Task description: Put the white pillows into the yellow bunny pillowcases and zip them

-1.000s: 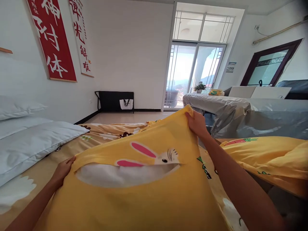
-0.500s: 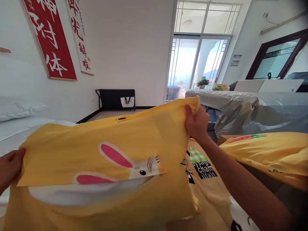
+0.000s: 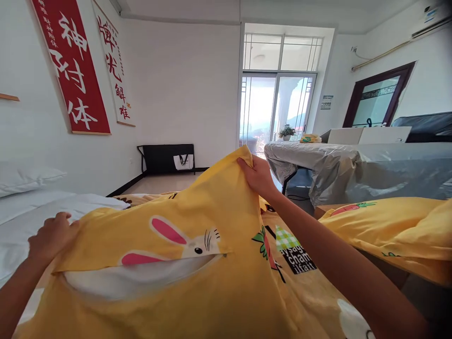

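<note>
A yellow pillowcase (image 3: 197,207) with a white rabbit print is stretched between my two hands above the bed. My left hand (image 3: 52,235) grips its near left corner. My right hand (image 3: 257,176) pinches the far upper corner, raised higher. A white pillow (image 3: 141,275) shows through the slit opening in the case. Under it lies a yellow patterned bedsheet (image 3: 293,256).
White pillows (image 3: 31,207) lie at the left by the wall. More yellow bedding (image 3: 388,230) is heaped at the right. A table under a grey cover (image 3: 353,165) stands behind, a glass balcony door (image 3: 275,113) beyond. Red banners (image 3: 70,70) hang on the left wall.
The pillowcase was lifted and swung left, then lowered a little. My left hand moved left and up along its corner; my right hand kept its hold and shifted slightly left.
</note>
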`<control>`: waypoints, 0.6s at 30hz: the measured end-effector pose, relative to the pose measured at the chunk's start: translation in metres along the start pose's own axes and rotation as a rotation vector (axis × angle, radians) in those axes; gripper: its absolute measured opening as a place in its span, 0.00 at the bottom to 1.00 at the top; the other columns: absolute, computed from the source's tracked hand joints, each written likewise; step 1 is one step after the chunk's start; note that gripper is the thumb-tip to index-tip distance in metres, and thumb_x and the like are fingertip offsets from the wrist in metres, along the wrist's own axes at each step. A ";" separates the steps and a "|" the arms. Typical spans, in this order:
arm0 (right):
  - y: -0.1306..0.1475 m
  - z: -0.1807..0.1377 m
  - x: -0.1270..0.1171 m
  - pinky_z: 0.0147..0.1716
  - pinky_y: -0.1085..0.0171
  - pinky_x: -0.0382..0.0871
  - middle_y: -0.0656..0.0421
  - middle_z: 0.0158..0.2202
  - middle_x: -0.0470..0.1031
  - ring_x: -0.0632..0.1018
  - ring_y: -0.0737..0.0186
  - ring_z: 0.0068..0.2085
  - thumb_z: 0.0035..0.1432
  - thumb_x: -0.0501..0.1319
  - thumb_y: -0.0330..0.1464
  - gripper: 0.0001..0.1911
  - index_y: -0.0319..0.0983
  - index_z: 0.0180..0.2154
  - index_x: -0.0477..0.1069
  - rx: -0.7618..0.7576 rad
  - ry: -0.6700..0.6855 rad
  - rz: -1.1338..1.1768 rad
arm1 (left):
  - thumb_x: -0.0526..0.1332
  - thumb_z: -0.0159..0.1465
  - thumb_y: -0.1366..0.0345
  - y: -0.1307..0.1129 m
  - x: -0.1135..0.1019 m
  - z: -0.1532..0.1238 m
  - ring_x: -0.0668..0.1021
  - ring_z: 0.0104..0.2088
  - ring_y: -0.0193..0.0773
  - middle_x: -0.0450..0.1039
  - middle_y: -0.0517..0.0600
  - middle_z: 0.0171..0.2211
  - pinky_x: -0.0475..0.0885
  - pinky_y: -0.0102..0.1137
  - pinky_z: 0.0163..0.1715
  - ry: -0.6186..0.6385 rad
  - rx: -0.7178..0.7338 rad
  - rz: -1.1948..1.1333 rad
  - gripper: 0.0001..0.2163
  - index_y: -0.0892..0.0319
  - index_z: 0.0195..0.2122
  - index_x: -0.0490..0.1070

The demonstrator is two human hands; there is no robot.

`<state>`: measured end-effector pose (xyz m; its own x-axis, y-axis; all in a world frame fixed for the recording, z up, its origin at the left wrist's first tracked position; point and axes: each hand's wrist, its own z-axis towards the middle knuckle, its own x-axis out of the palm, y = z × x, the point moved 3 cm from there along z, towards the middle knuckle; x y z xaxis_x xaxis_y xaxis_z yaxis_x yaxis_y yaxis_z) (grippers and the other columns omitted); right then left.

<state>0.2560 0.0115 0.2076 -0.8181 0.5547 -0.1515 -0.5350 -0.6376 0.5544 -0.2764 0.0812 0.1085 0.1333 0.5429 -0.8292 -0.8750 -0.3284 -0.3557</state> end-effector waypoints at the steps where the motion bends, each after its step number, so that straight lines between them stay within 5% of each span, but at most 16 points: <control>1: 0.008 0.004 0.007 0.24 0.68 0.58 0.63 0.24 0.66 0.66 0.68 0.26 0.54 0.58 0.43 0.14 0.38 0.27 0.67 0.010 0.020 0.047 | 0.48 0.60 0.56 -0.042 -0.018 -0.013 0.72 0.51 0.52 0.72 0.57 0.48 0.69 0.48 0.45 -0.063 0.125 -0.083 0.17 0.59 0.45 0.65; 3: 0.021 0.013 0.021 0.25 0.67 0.60 0.63 0.25 0.67 0.67 0.67 0.27 0.51 0.60 0.41 0.12 0.38 0.29 0.68 0.047 0.043 0.189 | 0.51 0.61 0.54 -0.136 -0.055 -0.047 0.71 0.54 0.46 0.68 0.55 0.53 0.66 0.41 0.53 -0.054 0.493 -0.360 0.20 0.58 0.50 0.65; 6: 0.036 0.026 0.035 0.26 0.66 0.64 0.62 0.27 0.69 0.70 0.67 0.28 0.47 0.64 0.39 0.12 0.38 0.29 0.68 0.087 0.083 0.386 | 0.56 0.59 0.48 -0.261 -0.097 -0.097 0.71 0.53 0.46 0.67 0.54 0.56 0.67 0.40 0.51 0.196 0.879 -0.698 0.26 0.56 0.56 0.61; 8: 0.042 0.032 0.034 0.27 0.65 0.65 0.62 0.27 0.69 0.70 0.67 0.28 0.45 0.66 0.39 0.13 0.37 0.29 0.68 0.088 0.110 0.435 | 0.58 0.59 0.47 -0.317 -0.110 -0.121 0.75 0.47 0.45 0.71 0.56 0.50 0.70 0.38 0.45 0.442 1.021 -0.874 0.26 0.59 0.52 0.65; 10: 0.043 0.029 0.025 0.28 0.65 0.66 0.61 0.28 0.70 0.71 0.67 0.28 0.44 0.66 0.39 0.14 0.37 0.30 0.69 0.102 0.111 0.447 | 0.59 0.59 0.49 -0.350 -0.111 -0.135 0.76 0.37 0.42 0.74 0.55 0.40 0.71 0.34 0.36 0.661 1.089 -0.981 0.21 0.61 0.44 0.69; 12: 0.038 0.012 0.009 0.30 0.64 0.68 0.60 0.32 0.72 0.73 0.66 0.31 0.45 0.66 0.42 0.18 0.39 0.36 0.69 0.189 0.090 0.445 | 0.59 0.59 0.52 -0.364 -0.105 -0.137 0.75 0.30 0.36 0.72 0.51 0.33 0.69 0.30 0.30 0.742 1.080 -1.077 0.16 0.61 0.36 0.70; 15: 0.017 -0.047 -0.014 0.31 0.64 0.69 0.58 0.38 0.74 0.75 0.62 0.35 0.44 0.66 0.43 0.28 0.42 0.48 0.65 0.415 0.182 0.369 | 0.57 0.62 0.57 -0.370 -0.095 -0.128 0.70 0.24 0.30 0.66 0.45 0.26 0.64 0.27 0.25 0.612 0.966 -1.189 0.11 0.60 0.31 0.66; 18: -0.010 -0.126 -0.021 0.32 0.65 0.70 0.60 0.36 0.75 0.75 0.62 0.35 0.40 0.68 0.35 0.29 0.41 0.47 0.67 0.497 0.598 0.288 | 0.56 0.62 0.61 -0.372 -0.092 -0.120 0.61 0.21 0.27 0.56 0.43 0.21 0.56 0.25 0.22 0.375 0.922 -1.130 0.12 0.59 0.23 0.58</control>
<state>0.2521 -0.0606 0.1021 -0.9580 -0.0616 -0.2800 -0.2463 -0.3231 0.9137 0.0925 0.0605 0.2647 0.9017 -0.0995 -0.4208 -0.1914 0.7809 -0.5946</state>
